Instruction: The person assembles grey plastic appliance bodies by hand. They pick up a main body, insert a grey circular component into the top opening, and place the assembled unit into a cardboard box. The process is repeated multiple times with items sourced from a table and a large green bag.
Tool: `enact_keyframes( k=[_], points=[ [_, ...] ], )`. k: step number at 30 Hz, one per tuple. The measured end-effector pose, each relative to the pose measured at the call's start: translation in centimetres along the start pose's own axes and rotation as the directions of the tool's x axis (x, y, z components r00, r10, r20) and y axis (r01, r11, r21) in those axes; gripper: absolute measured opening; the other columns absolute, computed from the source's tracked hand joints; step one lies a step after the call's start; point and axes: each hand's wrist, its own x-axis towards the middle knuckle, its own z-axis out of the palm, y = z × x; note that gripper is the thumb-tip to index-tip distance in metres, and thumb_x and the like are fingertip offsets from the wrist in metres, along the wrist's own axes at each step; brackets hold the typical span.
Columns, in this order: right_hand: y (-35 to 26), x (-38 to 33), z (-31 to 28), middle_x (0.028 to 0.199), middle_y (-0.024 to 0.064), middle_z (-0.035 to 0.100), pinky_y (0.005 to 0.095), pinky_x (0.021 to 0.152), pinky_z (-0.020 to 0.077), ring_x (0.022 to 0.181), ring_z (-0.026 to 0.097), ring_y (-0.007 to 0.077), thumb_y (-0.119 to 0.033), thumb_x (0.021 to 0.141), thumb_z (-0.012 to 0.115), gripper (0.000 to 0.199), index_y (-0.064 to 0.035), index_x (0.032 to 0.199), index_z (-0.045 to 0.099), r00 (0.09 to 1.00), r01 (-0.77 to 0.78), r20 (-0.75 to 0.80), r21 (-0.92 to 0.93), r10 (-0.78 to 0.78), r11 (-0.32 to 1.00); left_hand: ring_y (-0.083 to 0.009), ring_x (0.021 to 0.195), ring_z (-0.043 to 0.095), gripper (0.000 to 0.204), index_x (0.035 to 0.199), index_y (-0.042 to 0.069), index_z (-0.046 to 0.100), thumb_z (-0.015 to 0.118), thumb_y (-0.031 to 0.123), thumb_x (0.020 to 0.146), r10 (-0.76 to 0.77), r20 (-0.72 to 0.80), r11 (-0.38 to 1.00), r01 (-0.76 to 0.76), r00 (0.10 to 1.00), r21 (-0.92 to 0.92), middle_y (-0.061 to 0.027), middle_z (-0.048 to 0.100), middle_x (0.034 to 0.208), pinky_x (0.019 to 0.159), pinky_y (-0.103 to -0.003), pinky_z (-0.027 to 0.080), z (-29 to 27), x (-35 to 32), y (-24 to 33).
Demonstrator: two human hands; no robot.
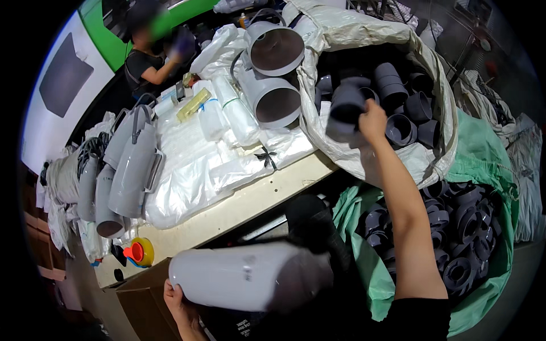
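Across the front of my body lies a long light-grey plastic cylinder (227, 275), tilted slightly, its far right end in shadow. My left hand (177, 301) grips its left end by the rim. Over the white woven sack (378, 35), my right hand (373, 120) reaches out with the arm stretched. Its fingers are closed on a dark-grey pipe fitting (347, 102), which is smeared by motion. More dark-grey fittings (418, 107) of the same sort lie inside that sack.
A green sack (364, 267) of dark-grey ring-shaped parts (459, 274) stands at lower right. Grey buckets (276, 48) and wrapped plastic rolls (234, 111) lie on the table (296, 184). At the left are several grey cylinders (133, 170) and a yellow tape roll (147, 251). A co-worker (145, 68) stands beyond.
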Motion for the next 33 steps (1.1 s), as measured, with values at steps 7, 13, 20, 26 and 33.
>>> enact_keyframes(
  k=[7, 13, 20, 26, 33],
  points=[
    [2.6, -3.5, -2.1, 0.103, 0.0251, 0.062, 0.0456, 0.086, 0.0500, 0.099, 0.063, 0.0413, -0.004, 0.082, 0.058, 0.030, 0.0014, 0.111, 0.051, 0.919, -0.188, 0.390, 0.297, 0.061, 0.936, -0.0273, 0.129, 0.057, 0.042, 0.139, 0.004, 0.054, 0.057, 0.027, 0.104, -0.129, -0.048, 0.912, 0.100, 0.990, -0.398, -0.0118, 0.059, 0.140, 0.110, -0.047, 0.044, 3.6, 2.4, -3.9],
    [-7.6, -11.7, -9.3, 0.136, 0.0244, 0.045, 0.0399, 0.116, 0.0316, 0.127, 0.049, 0.0341, 0.005, 0.079, 0.058, 0.071, 0.0035, 0.144, 0.030, 1.000, -0.023, -0.001, 0.616, 0.029, 0.787, -0.0249, 0.121, 0.062, 0.035, 0.131, 0.001, 0.058, 0.057, 0.024, 0.104, -0.128, -0.092, 0.922, 0.085, 0.988, -0.377, -0.0111, 0.065, 0.132, 0.105, -0.044, 0.049, 5.1, 1.9, -3.5],
    [-16.9, -19.0, -15.0, 0.145, 0.0237, 0.047, 0.0427, 0.113, 0.0363, 0.134, 0.048, 0.0321, -0.020, 0.065, 0.090, 0.068, -0.0056, 0.116, 0.048, 0.913, -0.029, 0.104, 0.981, -0.394, 0.190, -0.0272, 0.118, 0.064, 0.037, 0.131, -0.001, 0.059, 0.056, 0.026, 0.104, -0.262, -0.079, 0.919, 0.224, 0.962, -0.326, -0.0131, 0.066, 0.129, 0.104, -0.044, 0.050, 2.8, -0.3, -4.0],
    [-17.7, -18.6, -17.8, 0.146, 0.0176, 0.052, 0.0387, 0.116, 0.0337, 0.137, 0.048, 0.0277, -0.033, 0.081, 0.081, 0.084, 0.0023, 0.147, 0.041, 0.908, -0.268, 0.347, 0.912, -0.233, 0.311, -0.0264, 0.116, 0.062, 0.041, 0.130, -0.003, 0.060, 0.054, 0.026, 0.101, -0.141, -0.336, 0.983, 0.089, 0.931, -0.163, -0.0152, 0.066, 0.126, 0.102, -0.042, 0.049, 4.3, -1.8, -4.0],
    [-9.4, -35.0, -16.8, 0.121, 0.0125, 0.063, 0.0350, 0.096, 0.0480, 0.112, 0.061, 0.0254, -0.018, 0.091, 0.070, 0.035, -0.0073, 0.124, 0.063, 0.722, -0.485, 0.677, 0.643, -0.144, 0.593, -0.0298, 0.100, 0.067, 0.040, 0.114, -0.003, 0.059, 0.034, 0.027, 0.109, 0.717, 0.128, 0.671, -0.728, 0.685, 0.138, -0.0200, 0.067, 0.111, 0.091, -0.043, 0.057, 8.1, 0.4, 7.4]
  ],
)
